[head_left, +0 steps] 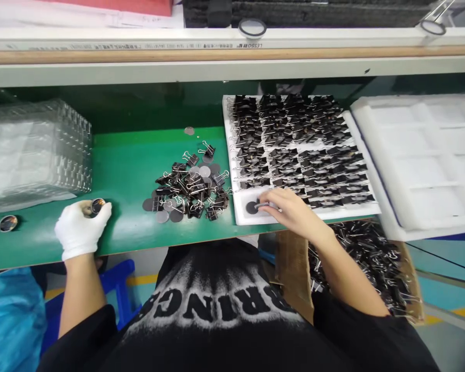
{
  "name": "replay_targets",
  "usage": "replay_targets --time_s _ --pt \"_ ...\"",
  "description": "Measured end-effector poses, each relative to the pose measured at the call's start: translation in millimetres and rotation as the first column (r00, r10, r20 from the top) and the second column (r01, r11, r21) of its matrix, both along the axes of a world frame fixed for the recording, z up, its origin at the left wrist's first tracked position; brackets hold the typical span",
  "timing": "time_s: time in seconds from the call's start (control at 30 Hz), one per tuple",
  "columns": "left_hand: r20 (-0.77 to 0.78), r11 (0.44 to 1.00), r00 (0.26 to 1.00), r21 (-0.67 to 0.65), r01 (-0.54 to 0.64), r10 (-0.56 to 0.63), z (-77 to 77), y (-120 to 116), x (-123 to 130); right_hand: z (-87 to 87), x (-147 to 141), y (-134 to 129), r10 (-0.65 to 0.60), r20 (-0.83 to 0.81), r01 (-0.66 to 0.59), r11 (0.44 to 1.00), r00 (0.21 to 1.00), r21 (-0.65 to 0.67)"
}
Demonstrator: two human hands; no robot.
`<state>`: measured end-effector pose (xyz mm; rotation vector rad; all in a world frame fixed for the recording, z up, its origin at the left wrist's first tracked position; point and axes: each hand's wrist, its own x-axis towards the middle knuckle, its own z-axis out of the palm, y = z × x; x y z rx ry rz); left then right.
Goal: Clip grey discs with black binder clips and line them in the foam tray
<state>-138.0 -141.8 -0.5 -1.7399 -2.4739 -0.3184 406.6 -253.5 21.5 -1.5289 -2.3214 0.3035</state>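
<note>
- Nearest the camera spreads the person's black shirt [217, 346], large letters printed across its front; the two hands reach out past it to the workbench.
- The left hand [81, 227], in a white glove, pinches a small ringed disc [97, 206] between thumb and fingers, low over the bench's near edge; the disc's dark face shows an orange glint.
- The right hand [284, 204], bare, has its fingertips closed on a thin grey piece [266, 205] (seen nearly edge-on); it works above the near left corner of a white tray [240, 218], where a dark disc [251, 207] lies.
- Rows of black binder clips [294, 165], wire handles leaning left, fill most of that tray.
- Between the hands, on the green bench top [127, 155], sits a heap of loose clips and flat round discs [194, 188]; a second ringed disc [8, 223] lies left of the glove.
- Farther out, clear plastic trays [42, 150] stand stacked at left; a compartmented white tray [406, 160] sits at right; a cardboard box [294, 271] of clips stands below the bench.
</note>
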Motion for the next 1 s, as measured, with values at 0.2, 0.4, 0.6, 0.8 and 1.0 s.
replay_targets --time_s 0.2,0.4,0.6,0.8,1.0 --pt "-0.003 0.998 0.998 0.029 0.06 -0.06 -1.6 1.4 4.1 -5.5 -10.2 30.3 -0.015 0.111 -0.006 0.983 0.994 0.186" --pt "-0.013 0.997 0.997 0.023 0.078 -0.078 -2.9 2.1 5.2 -7.2 -11.1 43.4 -0.075 0.22 0.027 0.977 0.973 0.213" --pt "0.132 0.992 0.989 0.115 0.056 -0.072 4.8 -5.1 11.2 -3.5 -4.5 38.0 -0.051 0.025 0.044 0.975 0.998 0.219" --pt "0.191 0.87 0.866 0.287 0.4 -0.461 35.3 -39.0 95.4 -0.2 -41.3 14.7 -0.192 -0.65 0.304 0.951 0.735 0.063" --pt "0.016 0.533 0.546 0.246 0.81 -0.837 54.5 -38.0 195.2 18.1 -108.1 10.0 -0.063 -0.777 0.136 0.99 0.627 0.029"
